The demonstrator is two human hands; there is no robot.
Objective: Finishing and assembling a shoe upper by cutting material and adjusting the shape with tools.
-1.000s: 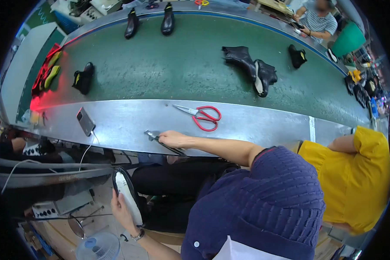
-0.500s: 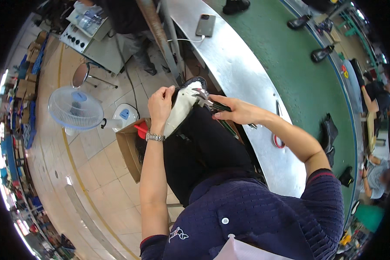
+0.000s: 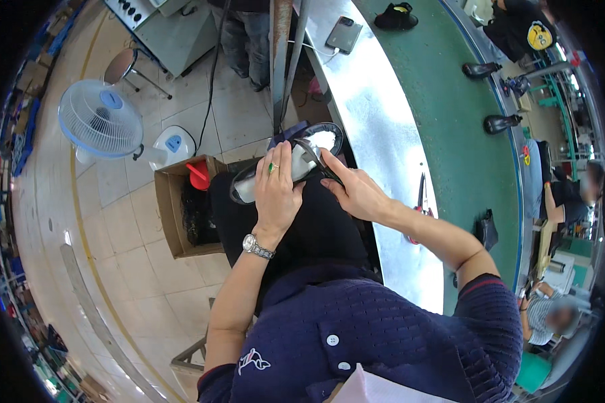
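Note:
Across my lap lies a dark shoe [image 3: 247, 191], its white underside facing up and a dark edge running round it. My left hand [image 3: 276, 198], with a ring and a wristwatch, holds the shoe by its middle, fingers laid over the white underside. Closed round the dark handles of metal pincers [image 3: 312, 152] is my right hand [image 3: 357, 193]. Their head rests against the shoe's white underside beside my left fingertips; whether the jaws grip anything I cannot tell.
A cardboard box [image 3: 167, 218] with a red scoop-like thing [image 3: 197, 176] stands at my left, near a fan [image 3: 101, 117]. On the metal bench [image 3: 400, 201] at right lie red-handled scissors [image 3: 420, 201] and a phone [image 3: 343, 35]. Dark shoes [image 3: 502, 124] sit on the green belt [image 3: 444, 121].
The view has shifted. My left hand has moved from the shoe's end onto its middle, and the shoe lies turned and flatter. The pincers remain in my right hand.

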